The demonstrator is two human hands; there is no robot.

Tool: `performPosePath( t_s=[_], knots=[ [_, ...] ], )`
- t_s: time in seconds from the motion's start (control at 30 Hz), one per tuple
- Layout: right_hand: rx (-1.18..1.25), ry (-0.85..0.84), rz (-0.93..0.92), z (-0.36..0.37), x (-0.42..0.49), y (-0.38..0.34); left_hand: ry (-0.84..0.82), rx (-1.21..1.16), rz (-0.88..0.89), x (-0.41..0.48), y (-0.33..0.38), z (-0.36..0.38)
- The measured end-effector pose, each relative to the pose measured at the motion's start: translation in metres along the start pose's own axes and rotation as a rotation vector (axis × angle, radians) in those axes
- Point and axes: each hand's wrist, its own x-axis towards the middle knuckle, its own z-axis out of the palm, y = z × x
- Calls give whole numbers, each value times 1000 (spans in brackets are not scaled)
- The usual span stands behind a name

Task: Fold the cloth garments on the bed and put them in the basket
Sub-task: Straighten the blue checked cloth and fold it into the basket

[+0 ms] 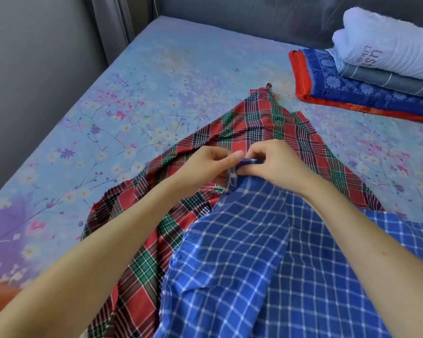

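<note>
Both the left hand [211, 164] and right hand [269, 162] pinch the blue checked cloth's [242, 252] corner at 12 o'clock; probably next comes matching corners for the fold.

Bright, even daylight, soft shadows; wide-angle warp at edges, slight blur.

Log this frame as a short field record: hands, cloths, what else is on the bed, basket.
left hand: pinches the blue checked cloth's corner
right hand: pinches the same corner
blue checked cloth: unfolded, lying partly over the red plaid cloth
red plaid cloth: spread on the bed, unfolded
bed: floral sheet
folded stack: far right of bed
basket: not in view
</note>
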Motion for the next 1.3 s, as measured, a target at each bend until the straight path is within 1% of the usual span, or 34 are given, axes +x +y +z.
performPosePath(
  t_s=[0.07,0.1,0.17,0.2,0.27,0.3,0.37,0.4,0.47,0.53,0.6,0.67,0.73,0.77,0.8,0.87,0.93,0.97,1.0,1.03,1.07,1.1,1.13,1.17,1.2,1.23,1.27,1.3],
  knots=[
    [16,67,-4,-9,-26,3,-25,-52,-98,-16,-8,15],
    [64,80,5,-16,-40,7,-37,-13,-133,-25,-17,22],
    [102,90,49,-30,-66,19,-86,187,-173,-39,-39,34],
    [72,97,75,-35,-78,28,-121,309,-188,-46,-54,38],
    [-88,108,162,-38,-99,53,-176,533,-229,-62,-89,53],
    [-220,104,220,-36,-112,64,-175,627,-265,-74,-107,63],
    [-475,109,309,-24,-131,86,-117,749,-367,-99,-142,82],
    [-535,129,366,-16,-143,95,-90,775,-422,-115,-155,94],
    [-531,195,525,0,-160,105,-101,848,-492,-140,-178,118],
    [-459,240,666,12,-170,113,-190,1053,-524,-158,-194,134],
    [-408,279,742,20,-177,120,-253,1349,-489,-171,-205,140],
    [-354,381,779,20,-180,124,-229,1515,-428,-178,-212,136],
    [-312,483,775,15,-182,127,-137,1537,-431,-183,-219,128],
    [-290,523,761,12,-181,127,-127,1514,-460,-185,-220,124],
    [-271,563,744,9,-180,128,-141,1485,-482,-187,-218,123],
    [-234,636,717,4,-174,131,-219,1416,-497,-194,-212,129],
    [-181,682,690,3,-164,131,-263,1296,-416,-204,-194,144],
    [-157,691,671,5,-158,130,-287,1148,-353,-210,-186,154],
    [-132,694,642,9,-153,129,-321,925,-294,-215,-179,163],
    [-109,690,623,14,-149,127,-388,680,-279,-218,-170,171],
    [-92,684,613,22,-147,127,-473,476,-304,-219,-165,177],
    [-84,682,611,29,-146,126,-506,394,-318,-216,-167,179],
    [-73,684,608,37,-145,128,-461,462,-284,-207,-173,179],
    [-59,684,607,43,-146,130,-345,616,-223,-196,-182,176],
    [-47,688,599,50,-146,133,-184,789,-157,-185,-192,172],
    [-44,693,591,53,-147,135,-51,921,-143,-177,-201,166],
    [-38,699,583,59,-149,140,38,999,-159,-171,-214,161],
    [-33,705,574,62,-150,144,73,1057,-206,-167,-223,159]
  ],
)
